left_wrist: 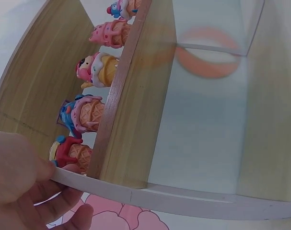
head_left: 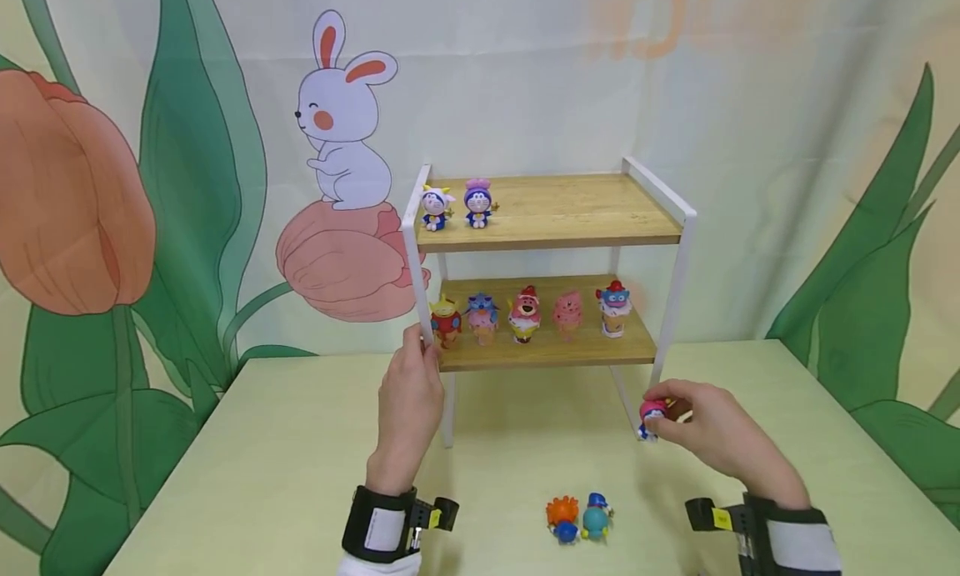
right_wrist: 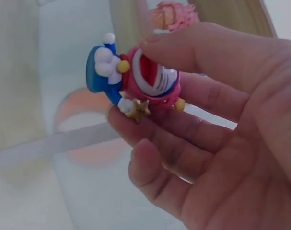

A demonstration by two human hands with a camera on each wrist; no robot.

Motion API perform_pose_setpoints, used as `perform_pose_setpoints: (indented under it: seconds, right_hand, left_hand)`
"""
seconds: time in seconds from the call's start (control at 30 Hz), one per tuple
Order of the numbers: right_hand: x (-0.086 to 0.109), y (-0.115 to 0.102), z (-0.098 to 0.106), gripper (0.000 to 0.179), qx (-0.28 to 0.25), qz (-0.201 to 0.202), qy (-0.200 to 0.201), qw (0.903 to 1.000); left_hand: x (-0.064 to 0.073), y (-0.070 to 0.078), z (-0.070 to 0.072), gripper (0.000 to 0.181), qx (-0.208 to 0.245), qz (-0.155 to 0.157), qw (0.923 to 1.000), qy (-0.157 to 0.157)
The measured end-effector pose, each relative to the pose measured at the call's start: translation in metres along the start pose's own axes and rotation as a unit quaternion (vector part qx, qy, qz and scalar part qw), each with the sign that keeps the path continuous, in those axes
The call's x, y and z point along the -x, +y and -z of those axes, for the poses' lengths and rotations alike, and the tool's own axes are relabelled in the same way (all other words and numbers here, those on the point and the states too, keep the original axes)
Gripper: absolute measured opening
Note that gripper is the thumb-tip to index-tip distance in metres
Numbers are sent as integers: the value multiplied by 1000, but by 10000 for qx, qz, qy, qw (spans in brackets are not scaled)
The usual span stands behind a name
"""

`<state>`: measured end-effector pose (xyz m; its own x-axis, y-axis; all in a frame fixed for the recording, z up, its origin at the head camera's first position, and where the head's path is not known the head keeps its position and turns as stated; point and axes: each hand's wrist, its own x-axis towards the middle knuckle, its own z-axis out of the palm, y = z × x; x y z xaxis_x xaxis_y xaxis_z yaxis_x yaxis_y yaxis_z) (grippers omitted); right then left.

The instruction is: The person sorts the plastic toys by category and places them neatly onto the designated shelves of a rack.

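A small blue cat figurine in a pink hood (right_wrist: 145, 79), with a gold star, is pinched between the thumb and fingers of my right hand (head_left: 708, 418), near the front right leg of a two-tier shelf. My left hand (head_left: 411, 393) grips the white left post (head_left: 417, 284) of that shelf beside its lower board (head_left: 547, 358). Two blue-and-white cat figurines, one in a white hood (head_left: 434, 208) and one in a purple hat (head_left: 478, 203), stand at the left of the upper board (head_left: 570, 209). Several ice-cream-cone figurines, among them a pink one (head_left: 567, 311), line the lower board.
On the pale table (head_left: 285, 459) in front of the shelf lie an orange-and-blue figurine (head_left: 563, 519) and a teal figurine with a blue hat (head_left: 596, 518). Behind the shelf hangs a printed backdrop with a rabbit (head_left: 348, 142) and tulips.
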<state>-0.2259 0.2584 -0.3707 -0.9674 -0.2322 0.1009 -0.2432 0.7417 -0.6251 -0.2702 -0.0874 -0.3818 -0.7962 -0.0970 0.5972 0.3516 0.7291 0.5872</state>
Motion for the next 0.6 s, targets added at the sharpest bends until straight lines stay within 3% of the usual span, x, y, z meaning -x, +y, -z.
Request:
perform_pose_setpoints:
  seconds: [0.37, 0.6]
  right_hand:
    - [-7, -26, 9, 36, 138, 703, 475, 9963]
    - [-16, -61, 28, 24, -21, 1161, 566, 9916]
  left_hand:
    - [6, -2, 0, 26, 1, -51, 9998, 171]
    - [3, -1, 0, 29, -41, -72, 9998, 157]
